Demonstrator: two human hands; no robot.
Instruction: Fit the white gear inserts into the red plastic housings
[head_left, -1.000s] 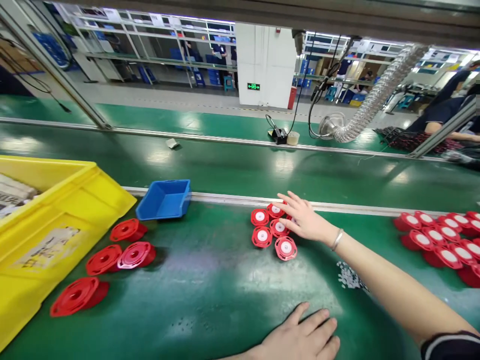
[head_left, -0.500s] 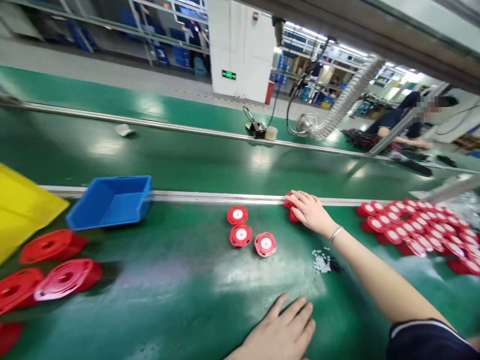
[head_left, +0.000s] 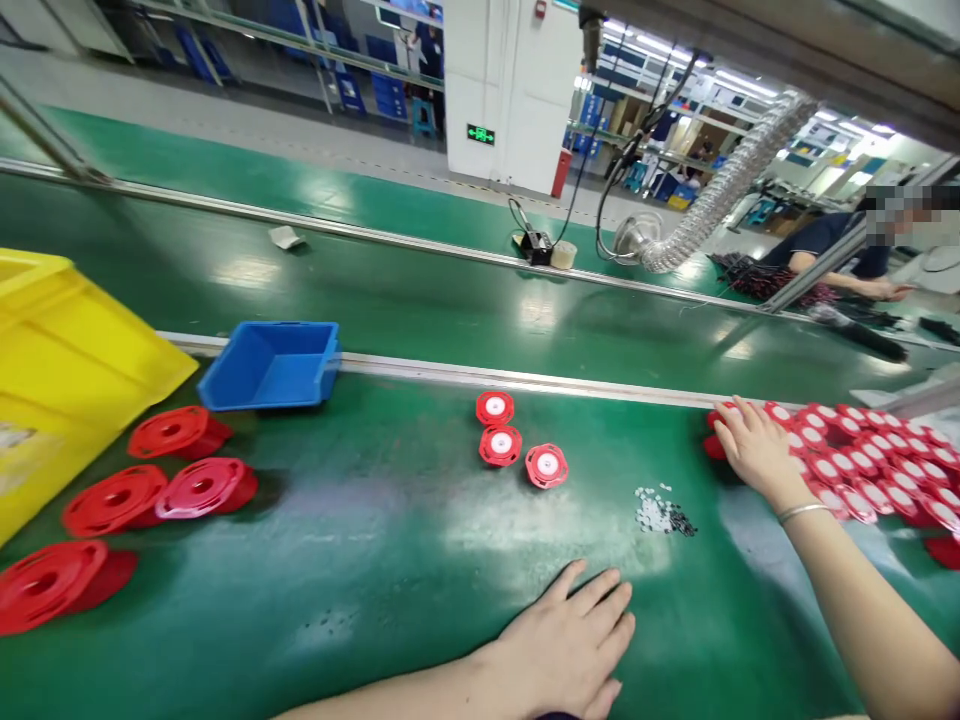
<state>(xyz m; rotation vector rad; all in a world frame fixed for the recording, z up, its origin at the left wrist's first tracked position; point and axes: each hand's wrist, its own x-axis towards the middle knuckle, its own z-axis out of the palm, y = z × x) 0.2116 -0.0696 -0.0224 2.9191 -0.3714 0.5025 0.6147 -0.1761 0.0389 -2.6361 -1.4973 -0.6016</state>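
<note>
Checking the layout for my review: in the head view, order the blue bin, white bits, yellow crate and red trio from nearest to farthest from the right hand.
From the right hand:
1. White bits: to its left, closer to the camera.
2. Red trio: farther left, mid-view.
3. Blue bin: left of the trio.
4. Yellow crate: at the view's left edge.

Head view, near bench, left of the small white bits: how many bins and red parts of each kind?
Yellow bin: 1
Blue bin: 1
White-centred red parts: 3
Dark-holed red parts: 4
Total: 9
</note>
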